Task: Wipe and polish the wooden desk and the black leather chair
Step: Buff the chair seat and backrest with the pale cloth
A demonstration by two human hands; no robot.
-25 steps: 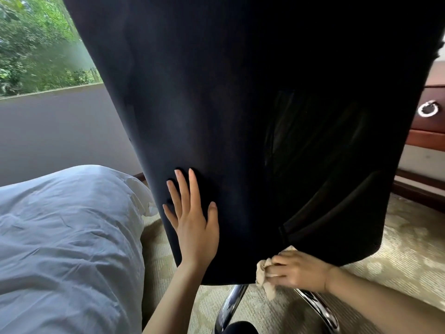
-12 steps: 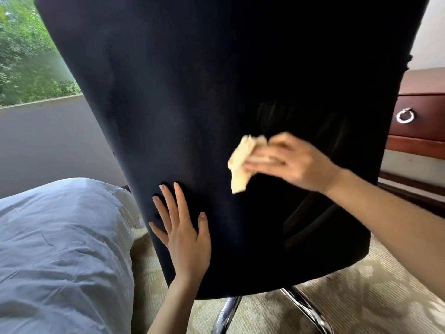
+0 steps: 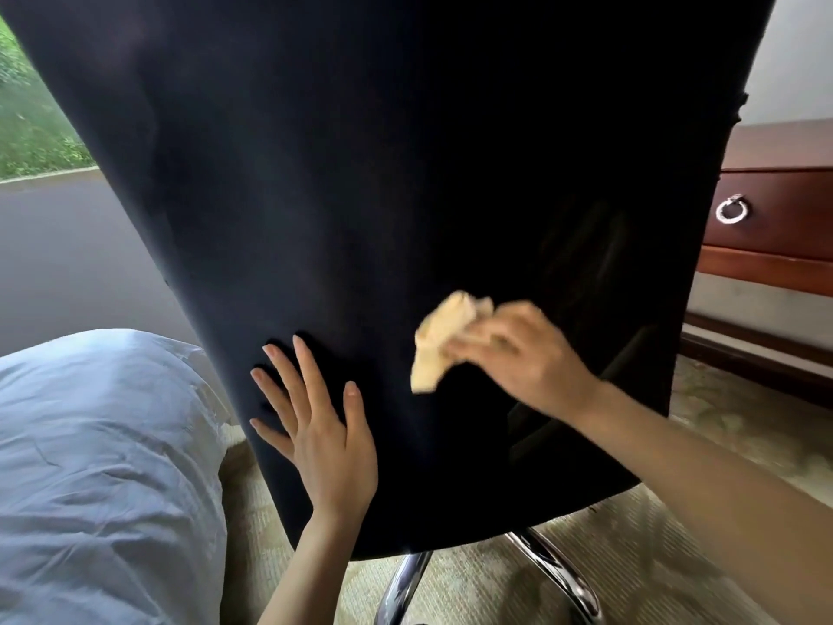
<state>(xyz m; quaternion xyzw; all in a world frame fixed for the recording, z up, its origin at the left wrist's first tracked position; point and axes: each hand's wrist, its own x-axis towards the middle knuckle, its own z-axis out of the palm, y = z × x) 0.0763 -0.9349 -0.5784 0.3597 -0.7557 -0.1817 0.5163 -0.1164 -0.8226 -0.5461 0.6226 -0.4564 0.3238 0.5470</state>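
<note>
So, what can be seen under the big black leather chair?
Under the black leather chair, two shiny chrome base legs stand on pale patterned carpet. The chair's wide back covers the seat, the centre column and any other legs.

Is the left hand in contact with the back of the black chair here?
Touching. The head view shows the left hand lying flat on the chair back, fingers spread, palm and fingertips against the leather with no gap visible.

Black chair [image 3: 360, 196] back fills the view, upright on chrome legs; crumpled yellow cloth [image 3: 444, 338] against it; reddish wooden desk [image 3: 780, 209] behind, right.
</note>
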